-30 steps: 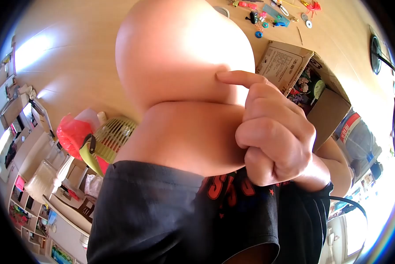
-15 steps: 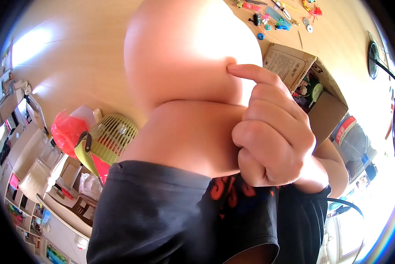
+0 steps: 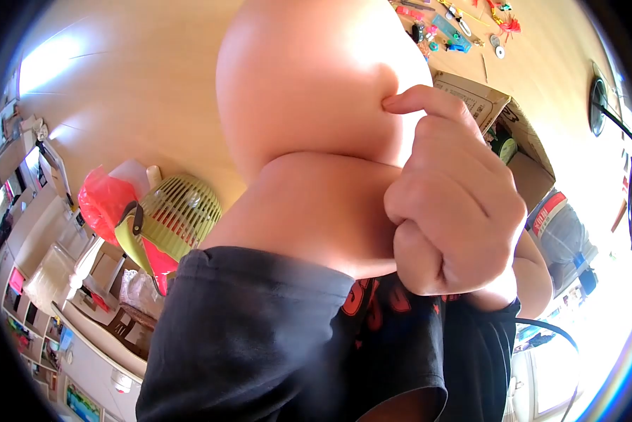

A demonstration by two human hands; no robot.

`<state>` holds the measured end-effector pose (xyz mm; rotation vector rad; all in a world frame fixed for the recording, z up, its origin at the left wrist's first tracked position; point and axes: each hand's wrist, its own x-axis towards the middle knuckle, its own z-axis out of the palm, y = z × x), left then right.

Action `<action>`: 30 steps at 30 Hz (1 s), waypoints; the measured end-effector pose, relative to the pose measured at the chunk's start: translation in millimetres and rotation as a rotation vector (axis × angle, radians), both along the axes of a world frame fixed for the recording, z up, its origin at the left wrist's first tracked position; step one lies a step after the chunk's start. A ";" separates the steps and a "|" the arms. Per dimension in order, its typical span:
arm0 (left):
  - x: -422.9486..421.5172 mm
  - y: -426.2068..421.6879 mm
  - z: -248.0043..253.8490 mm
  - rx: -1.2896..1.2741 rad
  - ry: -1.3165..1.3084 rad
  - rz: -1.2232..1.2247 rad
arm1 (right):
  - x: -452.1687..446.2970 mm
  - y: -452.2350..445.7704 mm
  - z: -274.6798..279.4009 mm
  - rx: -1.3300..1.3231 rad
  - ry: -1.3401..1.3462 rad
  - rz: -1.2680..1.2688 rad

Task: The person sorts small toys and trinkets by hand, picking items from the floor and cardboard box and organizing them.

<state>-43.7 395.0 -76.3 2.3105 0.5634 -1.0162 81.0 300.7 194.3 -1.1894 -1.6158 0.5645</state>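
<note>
My right hand (image 3: 457,204) is in the middle right of the head view. Its index finger stretches to the left, with the tip at the bare skin of a bent limb, apparently my left arm (image 3: 316,84); whether it touches I cannot tell. The other fingers are curled into a fist, and no object sticks out of it. The arm fills the upper middle, creased where it bends, and comes out of a dark sleeve (image 3: 245,309). My left hand is outside the picture. A dark shirt with red lettering (image 3: 376,309) shows below the right hand.
An opened cardboard box (image 3: 531,133) stands behind my right hand. Small trinkets (image 3: 457,35) lie scattered on the wooden surface at top right. A yellow-green slatted basket (image 3: 182,211) and red plastic bag (image 3: 108,200) are at left, with shelves beyond. A black cable (image 3: 555,327) curves at lower right.
In the picture, the bent arm and my right hand have both shifted a little to the right. The hand has turned slightly, its index finger still pointing at the skin.
</note>
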 end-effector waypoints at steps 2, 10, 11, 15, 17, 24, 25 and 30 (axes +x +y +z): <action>6.7 0.8 -0.7 0.001 -0.007 0.014 | 12.2 5.1 7.4 -0.022 -0.109 0.060; 22.0 -9.0 2.6 -0.031 -0.026 -0.035 | -0.2 15.2 30.0 -0.262 0.040 -0.040; 24.0 -11.3 3.4 -0.037 -0.029 -0.042 | -2.4 12.4 25.1 -0.243 0.105 -0.069; 23.7 -14.7 3.1 -0.040 -0.033 -0.046 | 12.2 6.4 -2.6 -0.013 0.099 0.076; 21.6 -14.7 3.0 -0.039 -0.034 -0.043 | 15.7 8.9 -1.5 0.017 0.084 0.122; 15.0 -15.2 4.2 -0.041 -0.035 -0.033 | 22.5 4.1 -10.8 -0.077 0.249 0.108; 14.3 -16.0 4.3 -0.039 -0.034 -0.029 | 24.5 3.0 -13.5 -0.084 0.270 0.111; 11.3 -15.7 5.2 -0.033 -0.051 -0.016 | 24.9 1.5 -9.9 -0.109 0.243 0.092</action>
